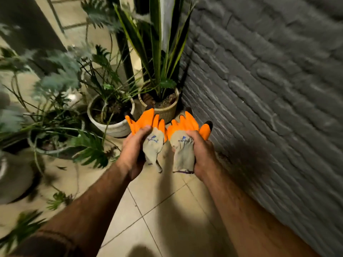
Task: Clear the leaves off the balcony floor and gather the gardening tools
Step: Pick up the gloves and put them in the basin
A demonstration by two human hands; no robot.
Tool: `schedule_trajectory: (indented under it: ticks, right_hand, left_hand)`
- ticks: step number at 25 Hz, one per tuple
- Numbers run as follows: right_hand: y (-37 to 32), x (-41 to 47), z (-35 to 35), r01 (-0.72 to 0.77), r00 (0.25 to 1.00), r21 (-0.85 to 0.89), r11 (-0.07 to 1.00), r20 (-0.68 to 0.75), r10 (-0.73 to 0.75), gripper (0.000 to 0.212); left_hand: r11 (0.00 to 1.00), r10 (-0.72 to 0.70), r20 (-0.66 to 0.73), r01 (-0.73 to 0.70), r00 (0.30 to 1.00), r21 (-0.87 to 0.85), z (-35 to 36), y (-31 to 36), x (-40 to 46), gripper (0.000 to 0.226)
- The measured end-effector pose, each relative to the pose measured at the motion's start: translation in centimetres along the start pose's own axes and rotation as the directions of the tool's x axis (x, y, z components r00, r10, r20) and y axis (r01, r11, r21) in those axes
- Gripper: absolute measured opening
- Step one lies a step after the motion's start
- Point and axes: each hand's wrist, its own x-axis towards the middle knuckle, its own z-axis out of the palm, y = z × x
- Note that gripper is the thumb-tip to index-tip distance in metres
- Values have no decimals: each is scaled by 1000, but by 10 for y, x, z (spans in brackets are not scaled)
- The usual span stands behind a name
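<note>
Fingers of both hands curl round one work glove each, held up side by side over the tiled floor.

From my head view: my left hand grips the left glove and my right hand grips the right glove, two gloves in all, orange tips pointing away from me. I judge I am barely started: gloves are not yet on, and a few fallen leaves lie on the floor at my left. I count three pots clearly, a white pot, a ribbed pot and a dark pot; others are blurred. No other gardening tool shows beside the brick wall.
</note>
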Motion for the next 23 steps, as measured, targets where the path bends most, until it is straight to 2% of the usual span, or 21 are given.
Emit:
schedule_trajectory:
  ticks: [4, 7, 9, 12, 18, 20, 23]
  right_hand:
    - [-80, -95, 31, 39, 999, 66, 997, 19, -40, 43]
    - [-144, -181, 55, 17, 993, 125, 992, 111, -31, 23]
    - [-176, -225, 67, 45, 989, 138, 989, 131, -63, 20]
    - [-216, -274, 92, 62, 982, 74, 995, 172, -74, 29]
    - [-256, -353, 137, 72, 921, -46, 996, 385, -49, 32]
    - [-257, -377, 148, 80, 893, -108, 991, 450, -23, 29]
    - [-257, -401, 166, 100, 843, -157, 983, 539, 0, 25]
  left_hand:
    - [1000, 17, -45, -18, 999, -12, 56, 84, -88, 37]
    - [998, 32, -49, -35, 998, -46, 89, 151, -163, 35]
    - [996, 48, -44, -51, 998, -76, 103, 186, -205, 33]
    - [984, 108, -57, -115, 993, -134, 111, 229, -257, 35]
    - [920, 278, -139, -305, 950, -247, 121, 279, -349, 35]
    - [890, 320, -229, -374, 919, -261, 120, 278, -379, 35]
    - [868, 286, -414, -417, 864, -271, 118, 272, -419, 28]
